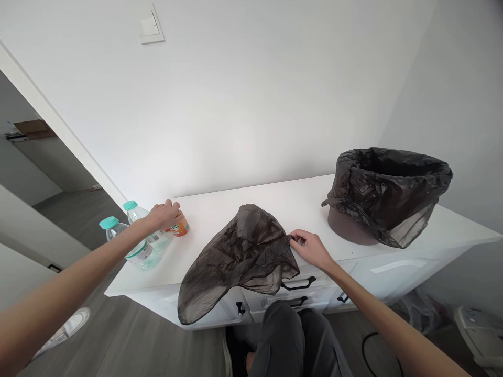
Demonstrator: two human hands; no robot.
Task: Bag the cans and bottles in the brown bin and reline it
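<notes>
My left hand (165, 214) is closed around the top of a small container with an orange label (181, 226) at the left end of the white cabinet top. Two clear bottles with teal caps, one nearer (137, 252) and one behind (135, 212), stand beside it, partly behind my left forearm. A dark, thin plastic bag (243, 251) lies crumpled mid-cabinet, its lower part hanging over the front edge. My right hand (310, 247) pinches the bag's right edge between thumb and fingers.
A brown bin (349, 229) lined with a black bag (387, 183) stands on the cabinet's right. Black handles (298, 284) stick out from the cabinet front. A light switch (151, 26) is on the wall. A white shoe (70, 327) shows at lower left.
</notes>
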